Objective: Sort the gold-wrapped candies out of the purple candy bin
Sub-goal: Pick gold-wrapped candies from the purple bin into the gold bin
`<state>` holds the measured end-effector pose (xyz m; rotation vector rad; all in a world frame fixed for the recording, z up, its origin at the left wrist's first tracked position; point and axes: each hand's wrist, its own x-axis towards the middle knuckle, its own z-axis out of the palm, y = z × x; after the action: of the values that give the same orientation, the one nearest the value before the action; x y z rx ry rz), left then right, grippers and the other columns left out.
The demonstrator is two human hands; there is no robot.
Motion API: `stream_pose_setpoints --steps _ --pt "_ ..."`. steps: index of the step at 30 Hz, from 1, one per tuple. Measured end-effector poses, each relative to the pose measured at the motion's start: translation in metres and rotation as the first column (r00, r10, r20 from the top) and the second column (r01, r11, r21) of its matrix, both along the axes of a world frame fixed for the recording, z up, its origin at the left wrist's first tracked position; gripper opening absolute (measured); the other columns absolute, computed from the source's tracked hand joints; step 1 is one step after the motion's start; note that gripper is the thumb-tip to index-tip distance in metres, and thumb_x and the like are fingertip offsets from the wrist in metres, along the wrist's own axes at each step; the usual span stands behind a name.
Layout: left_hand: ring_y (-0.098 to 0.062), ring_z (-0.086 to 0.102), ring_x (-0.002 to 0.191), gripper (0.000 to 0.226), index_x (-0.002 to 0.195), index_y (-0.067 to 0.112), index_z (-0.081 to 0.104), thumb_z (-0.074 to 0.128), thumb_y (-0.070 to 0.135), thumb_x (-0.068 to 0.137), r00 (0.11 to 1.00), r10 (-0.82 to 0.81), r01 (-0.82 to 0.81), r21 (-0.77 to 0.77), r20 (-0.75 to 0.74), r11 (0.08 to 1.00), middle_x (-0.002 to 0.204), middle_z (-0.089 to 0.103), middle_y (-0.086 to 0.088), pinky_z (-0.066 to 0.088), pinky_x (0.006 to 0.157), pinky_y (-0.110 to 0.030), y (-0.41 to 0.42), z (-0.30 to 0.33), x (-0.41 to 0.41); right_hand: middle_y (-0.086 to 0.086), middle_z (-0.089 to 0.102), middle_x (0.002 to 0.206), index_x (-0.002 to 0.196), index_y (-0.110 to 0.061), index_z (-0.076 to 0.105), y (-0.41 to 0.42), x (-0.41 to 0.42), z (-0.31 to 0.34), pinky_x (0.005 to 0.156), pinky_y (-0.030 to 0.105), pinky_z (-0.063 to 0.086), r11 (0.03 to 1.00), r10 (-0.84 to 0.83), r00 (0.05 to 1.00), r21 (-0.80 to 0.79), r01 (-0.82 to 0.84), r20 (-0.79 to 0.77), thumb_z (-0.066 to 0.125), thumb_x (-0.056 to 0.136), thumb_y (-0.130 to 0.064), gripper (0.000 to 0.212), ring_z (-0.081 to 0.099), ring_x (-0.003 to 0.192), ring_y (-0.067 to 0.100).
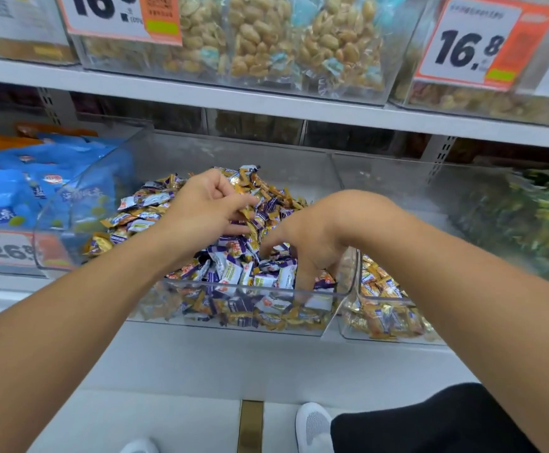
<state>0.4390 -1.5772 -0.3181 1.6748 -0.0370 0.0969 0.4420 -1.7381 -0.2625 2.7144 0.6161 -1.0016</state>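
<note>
- Head view: a clear plastic bin (181, 282) sits on a white shelf (201, 354), heaped with a mix of purple-and-white wrapped candies (233, 273) and gold-wrapped candies (276, 191).
- The left hand (207, 204) is over the middle of the heap, its fingers curled, pinching gold-wrapped candies at the fingertips.
- The right hand (302, 243) reaches down into the front right part of the same bin, fingers curled and dug into the pile; what they hold, if anything, is hidden among the wrappers.
- Just beside that bin on the right stands a second clear bin (381, 336); the candies showing in its front part are mostly gold-wrapped.
- To the left, another clear bin holds blue packets (14, 191), with a price tag (5, 250) on its front.
- On the shelf above, clear bins hold bags of peanuts (266, 44), and an orange-and-white price tag reading 16.8 (472, 44) hangs at the upper right.
- At the far right a bin holds green-and-yellow wrapped items (528, 217), blurred.
- Below, a white shoe (314, 426) and dark clothing (430, 423) show at the bottom edge above a pale floor.
</note>
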Motion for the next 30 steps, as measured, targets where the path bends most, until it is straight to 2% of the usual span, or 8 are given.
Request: stream_pose_setpoints --steps 5,9,11,14,17,21,25,30 --pt "-0.025 0.073 0.076 0.024 0.081 0.014 0.039 0.048 -0.005 0.093 0.998 -0.047 0.045 0.071 0.029 0.996 0.082 0.069 -0.016 0.060 0.067 -0.035 -0.003 -0.006 0.002 0.003 0.048 0.096 0.124 -0.018 0.055 -0.003 0.026 -0.016 0.049 0.035 0.058 0.962 -0.085 0.996 0.262 0.077 0.020 0.086 0.073 -0.006 0.061 0.071 0.071 0.034" --pt "-0.023 0.062 0.063 0.033 0.091 0.032 0.040 0.034 0.000 0.092 0.994 -0.017 -0.014 0.295 0.105 0.956 0.072 0.058 -0.008 0.055 0.064 -0.043 0.009 -0.013 0.006 0.002 0.066 0.099 0.106 -0.013 0.072 -0.011 0.052 -0.022 0.073 0.030 0.053 0.868 -0.181 0.868 0.490 -0.080 0.462 0.084 0.079 -0.022 0.031 0.066 0.086 0.022" --pt "-0.020 0.051 0.058 0.030 0.093 0.036 0.048 0.036 0.008 0.094 0.987 -0.050 -0.021 0.441 0.150 0.897 0.067 0.054 -0.005 0.044 0.060 -0.040 0.014 -0.013 0.006 0.000 0.064 0.107 0.114 -0.015 0.072 -0.012 0.057 -0.018 0.083 0.028 0.047 0.838 -0.209 0.845 0.536 -0.105 0.492 0.079 0.084 -0.032 0.034 0.062 0.101 0.019" --pt "-0.014 0.047 0.054 0.011 0.089 0.030 0.059 0.058 0.040 0.094 0.954 -0.209 0.003 0.690 0.216 0.724 0.062 0.055 0.000 0.039 0.057 -0.036 0.013 -0.001 -0.005 -0.007 0.070 0.109 0.112 -0.023 0.072 -0.019 0.042 -0.001 0.088 0.033 0.051 0.885 -0.076 0.887 0.440 -0.150 0.455 0.078 0.084 -0.038 0.033 0.063 0.098 0.014" --pt "-0.004 0.047 0.052 0.040 0.089 0.034 0.061 0.072 0.067 0.069 0.923 -0.375 0.130 0.852 0.083 0.508 0.057 0.049 0.007 0.034 0.053 -0.028 0.006 0.014 -0.015 -0.008 0.075 0.083 0.098 -0.025 0.075 -0.023 0.016 0.015 0.078 0.032 0.056 0.971 0.018 0.972 0.227 -0.073 0.236 0.088 0.070 -0.041 0.034 0.071 0.081 0.013" --pt "-0.003 0.046 0.064 0.047 0.107 0.035 0.060 0.084 0.051 0.069 0.901 -0.412 0.255 0.933 -0.134 0.255 0.071 0.047 0.012 0.032 0.056 -0.025 -0.006 0.010 -0.008 -0.008 0.066 0.105 0.111 -0.024 0.063 0.003 -0.001 -0.007 0.086 0.036 0.053 0.944 0.217 0.960 -0.287 -0.161 0.177 0.085 0.061 -0.062 0.067 0.065 0.097 0.021" --pt "-0.002 0.048 0.074 0.043 0.107 0.034 0.062 0.085 0.042 0.071 0.905 -0.412 0.236 0.930 -0.105 0.281 0.084 0.052 0.016 0.036 0.063 -0.028 -0.008 0.006 0.001 -0.005 0.055 0.085 0.081 -0.018 0.049 0.007 0.007 -0.020 0.061 0.031 0.056 0.983 0.143 0.965 -0.146 -0.112 0.220 0.087 0.073 -0.033 0.041 0.061 0.063 0.017" --pt "0.001 0.043 0.065 0.033 0.102 0.030 0.065 0.083 0.041 0.076 0.936 -0.341 0.047 0.935 0.082 0.352 0.068 0.045 0.015 0.031 0.056 -0.028 0.006 0.000 0.006 0.006 0.061 0.086 0.077 -0.019 0.063 -0.009 0.039 -0.030 0.064 0.033 0.050 0.971 0.014 0.838 0.192 -0.141 0.546 0.073 0.079 0.000 0.021 0.065 0.081 0.031"
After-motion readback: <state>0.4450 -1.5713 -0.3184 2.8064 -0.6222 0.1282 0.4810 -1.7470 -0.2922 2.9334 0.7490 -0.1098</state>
